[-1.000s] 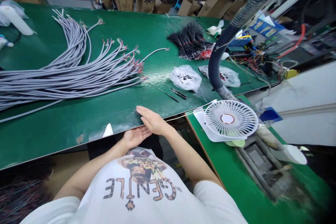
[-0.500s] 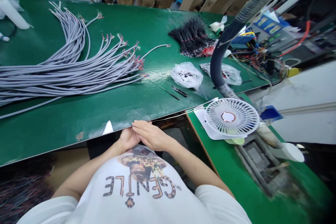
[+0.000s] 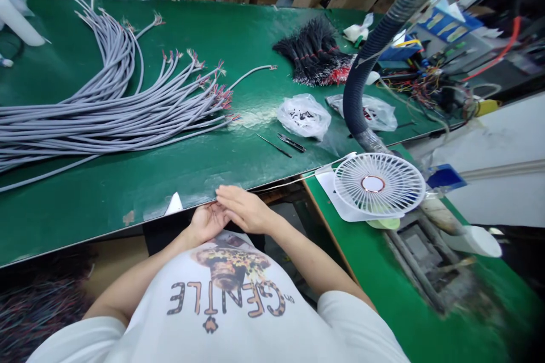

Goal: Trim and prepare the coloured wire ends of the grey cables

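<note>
My right hand (image 3: 244, 208) is at the front edge of the green table (image 3: 179, 173), its fingers stretched out and lying over the fingertips of my left hand (image 3: 208, 221). The left palm is turned up, with the fingers loosely spread and partly hidden by the right hand. No object shows in either hand. Beyond them on the table lie a thin pointed tool (image 3: 275, 146) and small dark snips (image 3: 292, 142). Close by is an open clear plastic bag (image 3: 304, 117) of small black parts. A white pointed piece (image 3: 174, 203) sits by the edge, left of my hands.
Grey cables (image 3: 140, 119) with stripped ends cover the left of the table. A bundle of black wires (image 3: 313, 51) lies farther back. A dark flexible duct (image 3: 360, 85) comes down at the right, near a white fan (image 3: 378, 184) on a lower green bench (image 3: 366, 261).
My right hand has lifted slightly off the left, and more of the left palm and fingers shows. The camera view has shifted a little. The things on the table have stayed put.
</note>
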`<state>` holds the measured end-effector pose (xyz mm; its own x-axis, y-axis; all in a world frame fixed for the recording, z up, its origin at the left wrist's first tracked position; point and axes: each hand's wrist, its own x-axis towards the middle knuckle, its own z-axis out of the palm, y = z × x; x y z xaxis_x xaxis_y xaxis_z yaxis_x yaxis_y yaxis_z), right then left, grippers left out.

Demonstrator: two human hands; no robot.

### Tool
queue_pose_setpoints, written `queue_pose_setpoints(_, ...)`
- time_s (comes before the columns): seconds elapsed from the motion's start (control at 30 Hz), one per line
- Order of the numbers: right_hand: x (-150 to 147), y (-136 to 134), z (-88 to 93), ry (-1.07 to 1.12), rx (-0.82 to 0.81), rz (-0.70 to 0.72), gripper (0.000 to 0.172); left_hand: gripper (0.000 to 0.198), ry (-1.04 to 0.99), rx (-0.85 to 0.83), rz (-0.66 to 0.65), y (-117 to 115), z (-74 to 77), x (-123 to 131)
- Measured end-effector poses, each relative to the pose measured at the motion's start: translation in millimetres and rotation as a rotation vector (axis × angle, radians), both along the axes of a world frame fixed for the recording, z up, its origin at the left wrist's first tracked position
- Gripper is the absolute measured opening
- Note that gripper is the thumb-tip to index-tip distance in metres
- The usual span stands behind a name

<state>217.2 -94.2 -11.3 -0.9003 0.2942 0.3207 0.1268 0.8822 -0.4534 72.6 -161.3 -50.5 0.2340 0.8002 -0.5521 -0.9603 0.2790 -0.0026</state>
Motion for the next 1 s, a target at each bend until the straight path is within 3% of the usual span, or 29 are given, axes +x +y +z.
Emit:
queue_pose_setpoints(0.07, -7.9, 2.7, -0.5, -0.016, -0.004, -0.053, 0.039, 0.036, 0.018, -0.006, 0.021, -0.9, -2.1, -1.6)
queue_pose_setpoints(0.23, -7.6, -1.9, 6.2, 0.079, -0.087, 0.105, 0.032, 0.035, 0.041, -0.05, -0.059, -7.6, -2.3, -4.2)
queue_pose_setpoints(0.3, 5.9, -3.6, 14.0, 0.195, -0.159, -0.018, 0.031, 0.033, 0.028, -0.039, -0.183, -8.5, 5.0, -1.6)
queue_pose_setpoints(0.43, 44.7, -1.2, 27.5, 0.395, -0.236, -0.449, 0.032, 0.039, -0.001, 0.054, -0.524, 11.4, 35.7, 10.0)
queue_pose_setpoints(0.57, 82.4, -7.0, 28.4, 0.496, -0.213, -0.689, 0.031, 0.044, 0.155, 0.171, -0.448, 78.4, 78.6, 32.1)
queue_pose_setpoints(0.77, 114.5, -27.1, 16.0, 0.544, -0.182, -0.793, 0.031, 0.048, 0.639, 0.421, -0.314, 228.2, 138.7, 90.2)
queue_pose_setpoints(0.9, 123.1, -35.9, 12.3, 0.554, -0.18, -0.845, 0.031, 0.05, 1.137, 0.545, -0.438, 300.9, 152.4, 121.7)
queue_pose_setpoints(1.0, 126.3, -38.1, 13.3, 0.55, -0.186, -0.835, 0.029, 0.059, 1.349, 0.604, -0.55, 326.8, 149.2, 132.0)
